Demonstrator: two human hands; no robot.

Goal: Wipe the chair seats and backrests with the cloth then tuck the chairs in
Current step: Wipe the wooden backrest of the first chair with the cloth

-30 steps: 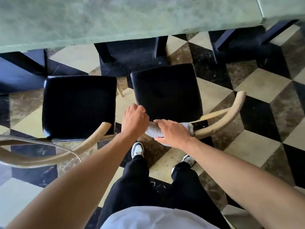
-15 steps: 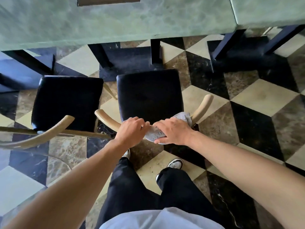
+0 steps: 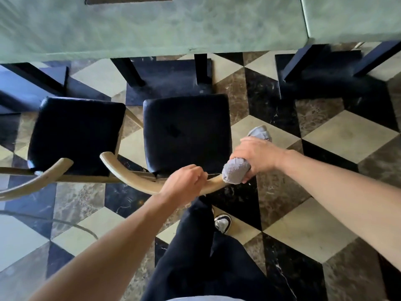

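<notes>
Cloth (image 3: pixel 235 172) slid right along backrest (image 3: pixel 138 180), both hands (image 3: pixel 184 181) (image 3: pixel 258 154) gripping, two chairs (image 3: pixel 186 131) (image 3: pixel 76 133)

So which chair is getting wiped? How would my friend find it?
Find the long green table at the top; two chairs with black seats stand before it on the checkered floor. It is the right-hand chair, nearer the middle. Only its curved wooden backrest has hands on it: the left hand grips the rail, the right hand wraps a grey cloth around it.

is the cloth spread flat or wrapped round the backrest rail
Wrapped: the grey cloth is bunched round the wooden backrest rail, gripped by the right hand.
</notes>
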